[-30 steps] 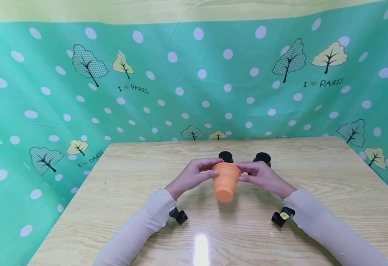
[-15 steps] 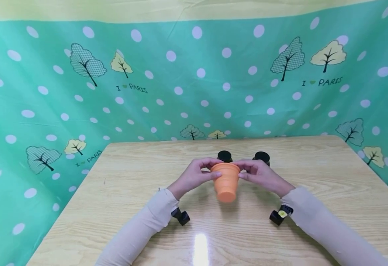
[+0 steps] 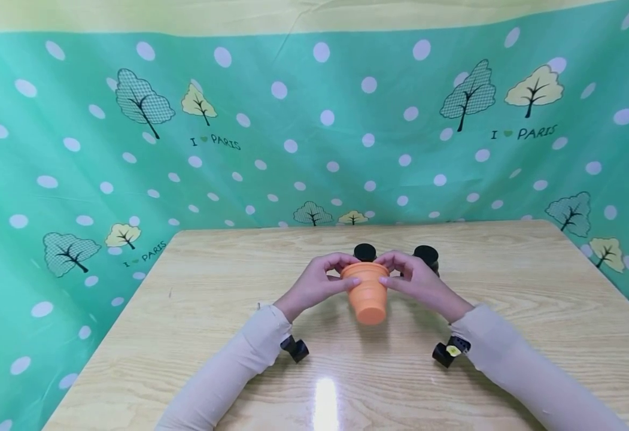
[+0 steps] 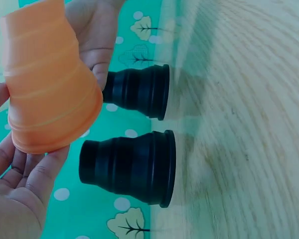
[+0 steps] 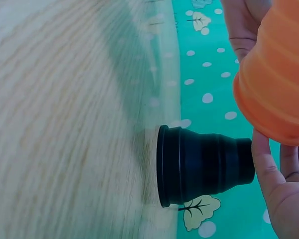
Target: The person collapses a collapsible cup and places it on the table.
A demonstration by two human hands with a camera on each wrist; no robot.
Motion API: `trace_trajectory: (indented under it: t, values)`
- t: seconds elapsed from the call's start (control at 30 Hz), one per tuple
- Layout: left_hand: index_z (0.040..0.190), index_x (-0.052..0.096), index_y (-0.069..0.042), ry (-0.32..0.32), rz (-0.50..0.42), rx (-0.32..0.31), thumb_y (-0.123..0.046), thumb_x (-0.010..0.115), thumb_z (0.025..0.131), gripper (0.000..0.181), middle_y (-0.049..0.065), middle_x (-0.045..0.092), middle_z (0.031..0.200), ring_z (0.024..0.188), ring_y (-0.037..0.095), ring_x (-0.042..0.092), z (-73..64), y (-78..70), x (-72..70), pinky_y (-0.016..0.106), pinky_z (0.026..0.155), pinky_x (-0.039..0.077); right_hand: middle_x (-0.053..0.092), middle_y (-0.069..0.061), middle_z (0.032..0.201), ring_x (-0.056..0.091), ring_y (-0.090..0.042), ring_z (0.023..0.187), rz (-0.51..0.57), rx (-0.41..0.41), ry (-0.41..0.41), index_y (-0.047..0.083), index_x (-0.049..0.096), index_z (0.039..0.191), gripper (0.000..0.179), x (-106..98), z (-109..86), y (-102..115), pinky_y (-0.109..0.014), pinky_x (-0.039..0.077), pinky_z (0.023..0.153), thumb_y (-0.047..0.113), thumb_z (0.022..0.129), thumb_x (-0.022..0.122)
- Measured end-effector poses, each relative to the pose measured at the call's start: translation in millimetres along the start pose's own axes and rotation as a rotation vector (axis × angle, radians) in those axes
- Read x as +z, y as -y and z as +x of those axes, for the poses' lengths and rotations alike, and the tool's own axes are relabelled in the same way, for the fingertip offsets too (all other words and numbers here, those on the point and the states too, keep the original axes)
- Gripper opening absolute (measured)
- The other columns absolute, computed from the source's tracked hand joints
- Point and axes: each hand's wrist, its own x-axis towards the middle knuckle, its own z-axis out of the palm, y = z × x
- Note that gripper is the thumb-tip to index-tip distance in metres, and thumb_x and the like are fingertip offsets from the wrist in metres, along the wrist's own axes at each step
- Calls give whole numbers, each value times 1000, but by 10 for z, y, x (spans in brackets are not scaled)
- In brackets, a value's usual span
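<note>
An orange ribbed cup, which looks like a collapsible silicone one, is held above the table in both hands. It is tilted, with its narrow base towards me and its wide rim away. My left hand grips the rim end from the left, thumb on the side and fingers behind. From the right, my right hand pinches the same end, its thumb on the cup wall. Behind the hands two black ribbed cups, the left one and the right one, stand upside down on their wide rims. The orange cup's inside is hidden.
The wooden table extends around the hands, with a bright light reflection near its front. A green dotted curtain with printed trees hangs behind it. Each wrist wears a small black camera, such as the left one.
The orange cup has turned slightly in the hands, its base swinging a little to the right. My right hand has shifted left, and its thumb now lies further onto the cup's side.
</note>
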Motion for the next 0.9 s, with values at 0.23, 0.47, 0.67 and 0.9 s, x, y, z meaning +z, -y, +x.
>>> trace_trajectory:
  t: [0.23, 0.47, 0.67, 0.9]
  values:
    - [110, 65, -7, -1, 41, 42, -15, 73, 83, 29, 6, 64, 97, 88, 16, 58, 9, 22, -1, 30, 72, 55, 61, -12, 101, 58, -14, 89, -15, -11, -4, 2, 59, 114, 27, 19, 2, -6, -26, 53, 71, 12, 89, 66]
    - [108, 65, -6, -25, 41, 74, -13, 73, 84, 26, 7, 64, 98, 85, 15, 57, 19, 21, 14, 29, 68, 57, 62, -12, 96, 60, -21, 80, -51, -34, -45, 4, 62, 111, 26, 36, 5, -12, -27, 53, 60, 12, 88, 68]
    - [109, 68, -6, -82, 59, 151, -12, 70, 86, 24, 8, 66, 101, 87, 13, 59, 23, 43, 22, 28, 68, 57, 64, -13, 97, 61, -11, 79, -53, -95, -112, 1, 63, 112, 25, 75, 4, -10, -28, 54, 59, 6, 88, 66]
    - [112, 69, -8, -166, 120, 214, -16, 67, 88, 26, 6, 66, 100, 86, 13, 61, 44, 75, 47, 26, 67, 56, 65, -17, 95, 57, -2, 80, -91, -165, -244, -4, 65, 108, 22, 175, -19, 156, -22, 45, 48, -4, 86, 65]
